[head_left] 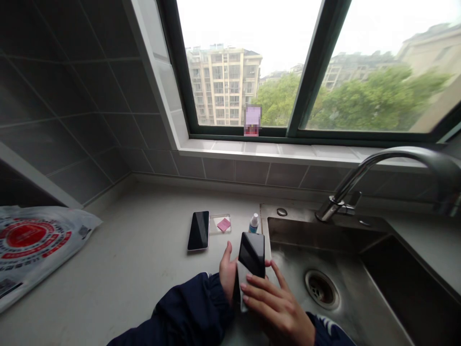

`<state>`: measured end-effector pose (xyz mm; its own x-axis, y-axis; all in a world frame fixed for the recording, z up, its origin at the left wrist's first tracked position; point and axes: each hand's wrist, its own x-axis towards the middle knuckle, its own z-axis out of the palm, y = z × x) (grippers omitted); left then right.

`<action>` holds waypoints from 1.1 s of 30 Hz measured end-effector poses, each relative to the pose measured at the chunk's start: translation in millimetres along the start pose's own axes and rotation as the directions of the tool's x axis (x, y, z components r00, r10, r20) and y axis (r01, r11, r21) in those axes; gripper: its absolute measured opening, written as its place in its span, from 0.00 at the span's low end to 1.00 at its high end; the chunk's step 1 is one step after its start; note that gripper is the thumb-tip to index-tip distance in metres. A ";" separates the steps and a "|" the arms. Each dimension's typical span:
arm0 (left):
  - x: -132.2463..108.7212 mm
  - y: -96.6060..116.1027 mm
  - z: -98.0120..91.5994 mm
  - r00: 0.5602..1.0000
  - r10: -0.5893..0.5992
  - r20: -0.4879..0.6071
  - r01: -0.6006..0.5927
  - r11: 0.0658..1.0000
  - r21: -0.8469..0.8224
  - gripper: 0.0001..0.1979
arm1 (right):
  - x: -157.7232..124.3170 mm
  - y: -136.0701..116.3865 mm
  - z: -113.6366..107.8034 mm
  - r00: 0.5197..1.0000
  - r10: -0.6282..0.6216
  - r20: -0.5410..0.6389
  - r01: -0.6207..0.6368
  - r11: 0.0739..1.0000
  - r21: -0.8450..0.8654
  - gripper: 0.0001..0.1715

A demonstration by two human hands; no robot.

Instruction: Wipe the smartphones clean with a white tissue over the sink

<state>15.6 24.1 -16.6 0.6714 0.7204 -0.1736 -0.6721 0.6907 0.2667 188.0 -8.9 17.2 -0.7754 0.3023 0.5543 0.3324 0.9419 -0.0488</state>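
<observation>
Phone (251, 254) runs long way along sink (324, 235) left edge, R hand (277, 307) nearer w/ fingers pressed on white cloth (243, 288), L hand (228, 271) cupped behind it.

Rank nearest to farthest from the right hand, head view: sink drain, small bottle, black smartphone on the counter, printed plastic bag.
From the right hand:
1. Round steel sink drain, right, in the basin.
2. Small blue-labelled white bottle, ahead, by the sink.
3. Black smartphone, ahead-left on the counter.
4. White-and-red plastic bag, far left.
</observation>
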 end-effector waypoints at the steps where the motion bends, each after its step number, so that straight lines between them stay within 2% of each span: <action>1: -0.5 0.8 1.0 1.000 -0.018 -0.023 0.018 1.000 -0.008 0.51 | 0.7 0.3 -0.7 1.000 0.004 -0.016 -0.004 1.000 0.005 0.13; 4: -1.5 3.3 5.6 0.995 -0.058 -0.080 0.057 0.998 -0.017 0.50 | 3.2 0.6 -4.0 0.999 0.016 -0.048 -0.016 1.000 0.003 0.11; 8: -2.0 5.8 13.7 0.987 -0.032 -0.158 0.027 0.999 -0.035 0.43 | 2.7 2.3 -6.3 0.999 0.040 -0.019 -0.041 0.999 -0.032 0.16; 15: -1.7 5.8 15.6 0.990 -0.029 -0.138 0.015 0.995 -0.103 0.29 | -4.6 7.4 -0.9 0.997 0.066 0.030 -0.064 0.994 -0.084 0.18; 24: -6.7 10.4 25.1 0.992 -0.030 -0.121 0.026 0.999 -0.037 0.35 | -6.3 9.5 -0.3 1.000 -0.011 0.000 0.011 0.998 -0.054 0.13; 29: -5.5 8.9 20.9 0.995 -0.060 -0.077 0.056 0.997 -0.051 0.37 | -3.8 7.1 -2.6 1.000 0.017 -0.015 -0.017 1.000 -0.025 0.11; 33: -2.3 3.7 18.3 0.991 -0.050 -0.122 0.044 0.998 -0.053 0.36 | -2.1 4.3 -0.5 1.000 0.029 -0.001 -0.029 0.998 -0.060 0.14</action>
<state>17.3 23.8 2.1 0.6612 0.6872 -0.3009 -0.6577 0.7240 0.2082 191.4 -5.5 16.2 -0.7648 0.3290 0.5539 0.3860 0.9224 -0.0149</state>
